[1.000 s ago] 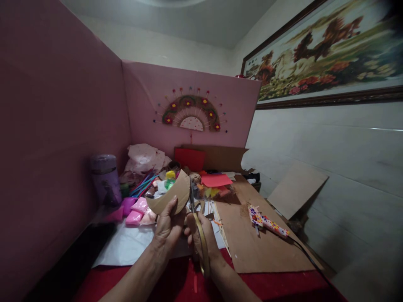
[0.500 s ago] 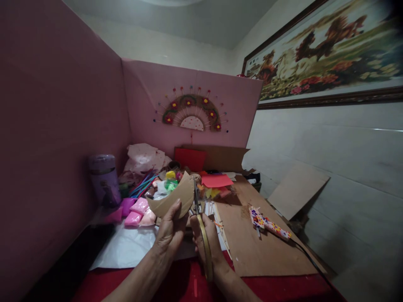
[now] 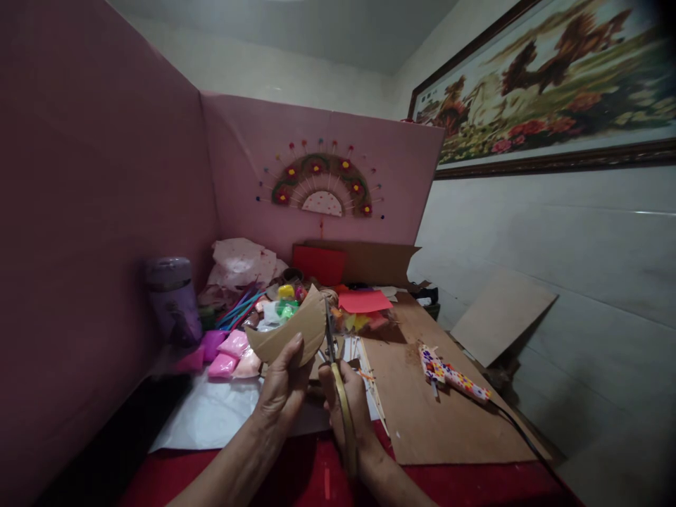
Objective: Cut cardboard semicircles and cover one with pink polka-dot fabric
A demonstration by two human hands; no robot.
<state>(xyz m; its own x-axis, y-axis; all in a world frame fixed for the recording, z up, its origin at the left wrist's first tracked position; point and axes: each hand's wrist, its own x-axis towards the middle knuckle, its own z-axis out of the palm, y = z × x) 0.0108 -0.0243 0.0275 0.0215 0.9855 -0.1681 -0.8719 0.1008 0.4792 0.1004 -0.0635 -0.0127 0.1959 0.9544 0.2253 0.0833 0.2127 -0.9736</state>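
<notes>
Over the red cloth (image 3: 296, 468), the left hand (image 3: 285, 387) pinched a cardboard crescent (image 3: 293, 332) at twelve o'clock; the right hand (image 3: 360, 412) curled round gold-handled scissors (image 3: 344, 405), blades at the cardboard's three-o'clock edge. A glue gun (image 3: 457, 381) lay at three, a purple bottle (image 3: 174, 303) at ten.

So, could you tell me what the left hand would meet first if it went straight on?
Probably the scissors: their blades lie ahead of the left hand, beside its cardboard, though depth is unclear.
</notes>
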